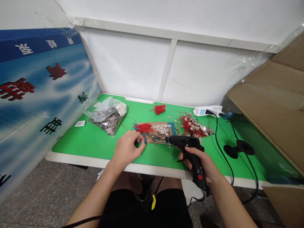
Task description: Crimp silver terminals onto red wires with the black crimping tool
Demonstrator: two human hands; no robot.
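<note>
My right hand (201, 161) is closed round the handle of a black glue gun (187, 148), whose nozzle points left at small metal parts on a brown cardboard piece (158, 132). My left hand (129, 147) rests on the green mat (95, 139), fingers curled in a pinch at the cardboard's left edge, beside a bundle of red wires (144, 127). What the fingers pinch is too small to make out. A heap of red wires with metal tabs (193, 125) lies right of the cardboard.
A plastic bag of small metal parts (106, 117) lies at the left. Another red wire bundle (159, 109) sits further back. A white power strip (207, 110) and a black stand (238, 148) are at the right, under a big cardboard box (273, 98).
</note>
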